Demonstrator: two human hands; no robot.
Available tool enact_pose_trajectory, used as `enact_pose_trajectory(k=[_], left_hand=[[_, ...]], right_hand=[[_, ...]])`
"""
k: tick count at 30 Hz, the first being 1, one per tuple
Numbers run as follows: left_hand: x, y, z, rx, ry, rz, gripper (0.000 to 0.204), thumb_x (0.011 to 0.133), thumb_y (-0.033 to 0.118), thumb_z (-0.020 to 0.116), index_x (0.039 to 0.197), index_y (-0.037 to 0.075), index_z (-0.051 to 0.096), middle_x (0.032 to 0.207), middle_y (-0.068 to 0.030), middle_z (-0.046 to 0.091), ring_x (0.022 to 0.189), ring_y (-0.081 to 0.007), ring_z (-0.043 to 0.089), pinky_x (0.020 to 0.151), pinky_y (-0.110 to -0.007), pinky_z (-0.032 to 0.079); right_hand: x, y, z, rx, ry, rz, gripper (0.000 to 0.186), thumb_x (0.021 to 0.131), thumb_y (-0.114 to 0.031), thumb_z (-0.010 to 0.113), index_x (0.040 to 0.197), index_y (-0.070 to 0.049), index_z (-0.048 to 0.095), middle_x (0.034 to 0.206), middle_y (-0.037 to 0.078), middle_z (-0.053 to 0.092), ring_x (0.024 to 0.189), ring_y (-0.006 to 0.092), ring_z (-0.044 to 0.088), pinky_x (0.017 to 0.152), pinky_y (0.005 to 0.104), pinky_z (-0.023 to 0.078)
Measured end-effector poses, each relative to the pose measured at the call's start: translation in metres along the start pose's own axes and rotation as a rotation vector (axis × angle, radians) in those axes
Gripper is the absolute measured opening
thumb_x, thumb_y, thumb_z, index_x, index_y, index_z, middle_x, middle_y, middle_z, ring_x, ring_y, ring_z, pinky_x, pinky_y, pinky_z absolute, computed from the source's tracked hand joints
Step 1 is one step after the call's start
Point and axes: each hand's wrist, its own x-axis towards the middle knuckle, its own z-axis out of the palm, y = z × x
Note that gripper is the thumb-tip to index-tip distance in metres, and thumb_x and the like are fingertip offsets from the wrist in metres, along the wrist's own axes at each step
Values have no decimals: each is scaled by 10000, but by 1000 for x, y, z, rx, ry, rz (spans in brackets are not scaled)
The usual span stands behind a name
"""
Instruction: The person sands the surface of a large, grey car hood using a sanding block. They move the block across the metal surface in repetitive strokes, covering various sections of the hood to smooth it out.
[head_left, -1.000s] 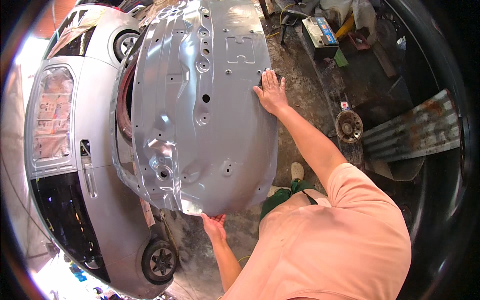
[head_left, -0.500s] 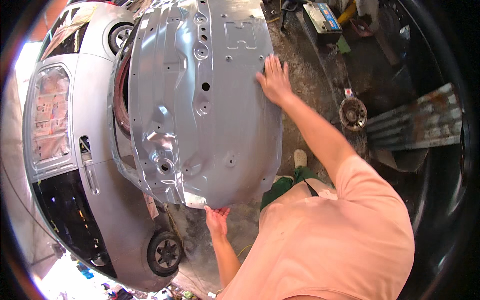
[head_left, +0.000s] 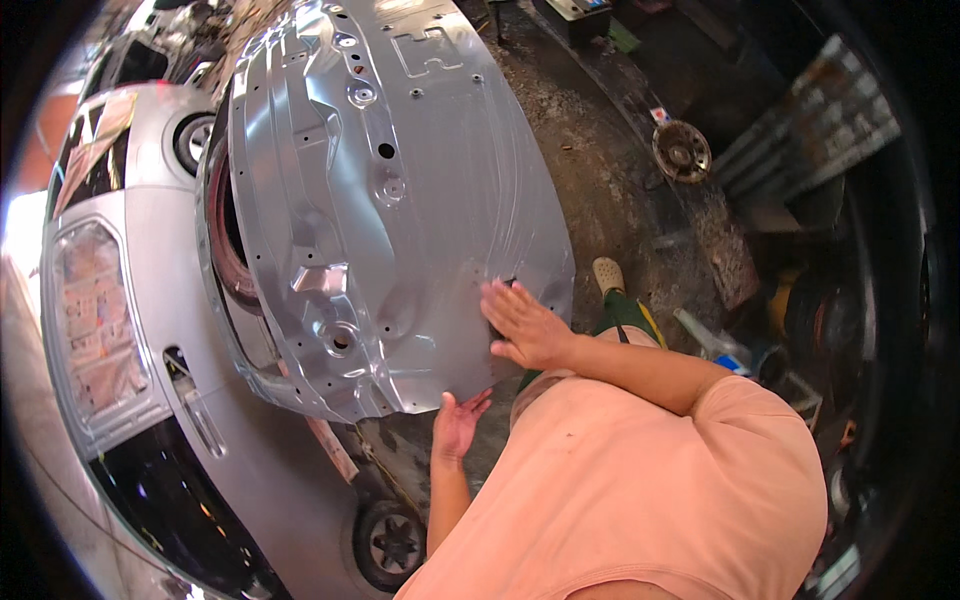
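Grey metal panel (head_left: 430, 250) is set beside silver vehicle (head_left: 270, 490); right hand (head_left: 535, 335) is laid flat upon it, fingers extended; left hand (head_left: 457, 430), fingers unclenched, is held at its near edge, contact uncertain.

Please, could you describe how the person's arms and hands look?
The left hand and right hand wear no gloves; no watch or bracelet shows. The right forearm and left forearm are bare. The peach shirt has a short right sleeve; the left sleeve cannot be made out.
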Motion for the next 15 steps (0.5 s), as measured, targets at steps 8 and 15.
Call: enact_pose_trajectory(k=[8, 15], left_hand=[[13, 14, -14, 60, -326, -80, 667, 1099, 579, 429, 1527, 69, 482, 1479, -131, 612, 1413, -339, 527, 1159, -484, 402], [12, 14, -16, -11, -406, -94, 613, 1115, 578, 378, 1482, 112, 530, 1428, -73, 649, 1409, -298, 525, 1161, -471, 381]], right_hand=[[2, -13, 36, -199, 359, 400, 752, 1034, -353, 577, 1643, -19, 287, 1734, 185, 238, 1621, 356, 172, 1313, 502, 131], [-38, -50, 55, -114, 392, 288, 709, 1013, -318, 586, 1584, 44, 370, 1675, 273, 315, 1583, 423, 251, 1292, 538, 185]])
